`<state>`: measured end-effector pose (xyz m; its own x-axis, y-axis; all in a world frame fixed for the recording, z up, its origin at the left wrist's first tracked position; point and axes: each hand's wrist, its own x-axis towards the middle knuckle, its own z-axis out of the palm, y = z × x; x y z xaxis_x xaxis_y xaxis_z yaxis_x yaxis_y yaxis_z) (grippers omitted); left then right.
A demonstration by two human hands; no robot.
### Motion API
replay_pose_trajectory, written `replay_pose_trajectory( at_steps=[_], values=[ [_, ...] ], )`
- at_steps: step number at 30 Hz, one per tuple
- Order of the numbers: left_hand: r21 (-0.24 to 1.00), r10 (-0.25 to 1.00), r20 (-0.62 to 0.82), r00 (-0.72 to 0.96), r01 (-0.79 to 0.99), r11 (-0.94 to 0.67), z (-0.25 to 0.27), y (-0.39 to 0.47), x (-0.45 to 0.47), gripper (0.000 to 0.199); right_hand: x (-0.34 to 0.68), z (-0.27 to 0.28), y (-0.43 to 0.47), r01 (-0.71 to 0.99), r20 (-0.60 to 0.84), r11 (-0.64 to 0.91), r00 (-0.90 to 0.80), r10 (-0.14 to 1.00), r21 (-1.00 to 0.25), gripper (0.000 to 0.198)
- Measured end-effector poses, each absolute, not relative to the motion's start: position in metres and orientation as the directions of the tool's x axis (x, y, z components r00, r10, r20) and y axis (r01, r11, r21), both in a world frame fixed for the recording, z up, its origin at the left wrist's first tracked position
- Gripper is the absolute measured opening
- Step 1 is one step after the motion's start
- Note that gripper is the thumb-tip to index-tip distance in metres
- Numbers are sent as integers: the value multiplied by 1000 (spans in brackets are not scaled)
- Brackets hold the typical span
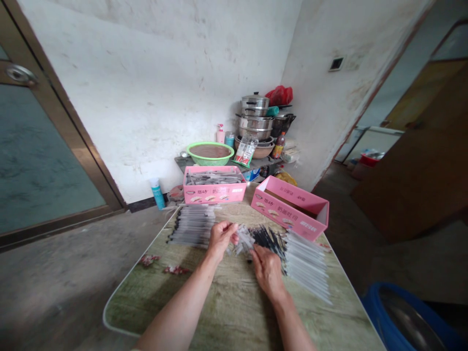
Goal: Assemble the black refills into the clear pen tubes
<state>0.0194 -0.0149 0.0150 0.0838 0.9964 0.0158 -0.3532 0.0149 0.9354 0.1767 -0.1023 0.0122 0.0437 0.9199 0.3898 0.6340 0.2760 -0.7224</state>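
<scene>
While the clear plastic pieces (243, 238) are handled near the middle of the patterned table (234, 302), sorting or fitting by hand is judged to be the step under way. Some of these pieces are pinched between the thumb and fingers of the left hand (220, 239). The fingers of the right hand (269, 269) are curled against the same cluster; whether any piece is gripped there cannot be told. A careful separating of single pieces would seem to be called for next, with the fingertips kept close together.

Movement is bounded on the left by a row of black-ended translucent tubes (193, 224), and on the right by dark slim tips (268, 241) and long clear tubes (307, 268). The far side is closed by a filled pink carton (215, 197) and an open-topped pink carton (283, 212). More room is offered towards the table's near side, between the forearms.
</scene>
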Motion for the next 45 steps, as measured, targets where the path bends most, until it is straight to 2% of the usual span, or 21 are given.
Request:
replay_pose_trajectory(
  at_steps=[1,3,7,9,11,13,15,17,19,21,22,24,26,28,31,36,40,45],
  values=[
    [934,997,9,74,-358,18,15,-14,19,44,175,13,-102,678,434,286,55,899,-677,48],
    [932,996,22,86,-362,10,17,-14,17,43,173,13,-102,640,408,278,60,911,-716,48],
    [940,981,88,170,-339,-25,23,-13,13,39,175,7,-99,247,108,108,-13,994,-963,57],
    [942,973,114,198,-332,-43,26,-15,13,37,177,4,-98,88,25,31,-64,998,-996,57],
    [941,966,131,223,-335,-50,26,-16,15,35,178,3,-99,23,12,14,-95,995,-1000,53],
    [938,966,123,227,-344,-39,24,-17,18,36,178,5,-100,54,28,32,-83,996,-998,49],
    [936,979,82,186,-352,-11,21,-17,19,38,176,8,-101,198,101,107,-38,994,-974,48],
    [934,992,28,127,-358,19,18,-16,20,42,172,12,-103,424,250,224,4,968,-877,47],
    [931,996,-13,83,-362,42,16,-15,20,44,168,16,-103,617,405,305,25,914,-725,46],
    [931,998,-24,61,-362,45,16,-14,19,46,165,16,-103,694,478,321,39,877,-645,42],
    [932,998,-17,63,-361,39,17,-14,18,46,165,16,-102,683,476,320,47,878,-657,41],
    [933,995,22,96,-359,14,20,-14,16,44,165,13,-101,562,381,288,53,923,-776,43],
    [933,986,73,149,-360,-15,23,-15,15,42,167,10,-99,346,206,185,26,978,-920,47],
    [926,975,106,194,-376,-26,26,-16,15,40,169,7,-98,131,68,72,-33,997,-989,49],
    [904,956,126,265,-427,-1,27,-20,17,38,171,6,-98,-94,36,29,-81,996,-995,45],
    [907,923,109,369,-416,59,28,-25,19,39,169,9,-101,-333,10,-36,-136,991,-942,39],
    [898,921,120,370,-436,58,28,-26,18,36,167,12,-104,-423,-24,-119,-223,974,-898,39],
    [885,914,120,386,-460,78,25,-26,23,37,165,12,-103,-412,-2,-102,-235,972,-906,40]
  ],
)
